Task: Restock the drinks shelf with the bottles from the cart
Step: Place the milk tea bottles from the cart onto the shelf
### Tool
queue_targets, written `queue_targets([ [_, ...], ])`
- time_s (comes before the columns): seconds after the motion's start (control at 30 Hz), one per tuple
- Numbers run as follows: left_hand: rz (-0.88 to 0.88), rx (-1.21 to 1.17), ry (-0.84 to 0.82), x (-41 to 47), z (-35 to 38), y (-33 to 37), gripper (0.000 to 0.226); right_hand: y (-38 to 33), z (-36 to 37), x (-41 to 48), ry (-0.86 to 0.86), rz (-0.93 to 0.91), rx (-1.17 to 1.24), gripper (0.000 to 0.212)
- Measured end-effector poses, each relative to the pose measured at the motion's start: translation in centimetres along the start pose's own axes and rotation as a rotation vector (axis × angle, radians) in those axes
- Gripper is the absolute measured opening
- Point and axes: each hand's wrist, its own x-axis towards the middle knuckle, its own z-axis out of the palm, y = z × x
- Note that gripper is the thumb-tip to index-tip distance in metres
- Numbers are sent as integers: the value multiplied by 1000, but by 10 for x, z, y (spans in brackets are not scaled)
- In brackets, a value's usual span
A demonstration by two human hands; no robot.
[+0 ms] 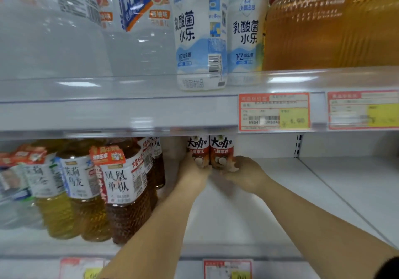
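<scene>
Two red-and-white latte bottles stand side by side at the back of the lower white shelf point(248, 209). My left hand point(193, 174) wraps the base of the left latte bottle point(198, 149). My right hand point(244, 173) grips the base of the right latte bottle point(222, 149). Both bottles are upright and touch each other; their tops are hidden behind the upper shelf's front rail. Both of my forearms reach in from the lower edge of the view. The cart is out of view.
Several tea bottles point(121, 188) with white labels crowd the lower shelf's left side. Above, the upper shelf point(121, 114) carries clear water bottles, two white yoghurt-drink bottles point(199, 41) and amber jars point(306, 30). Price tags point(274, 111) hang on the rail.
</scene>
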Motion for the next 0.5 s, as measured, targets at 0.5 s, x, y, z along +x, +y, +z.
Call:
queue_targets([
  [0.5,-12,-76,15,-321,-65,-67,26,48,91,-259,-169,-412,35,11],
])
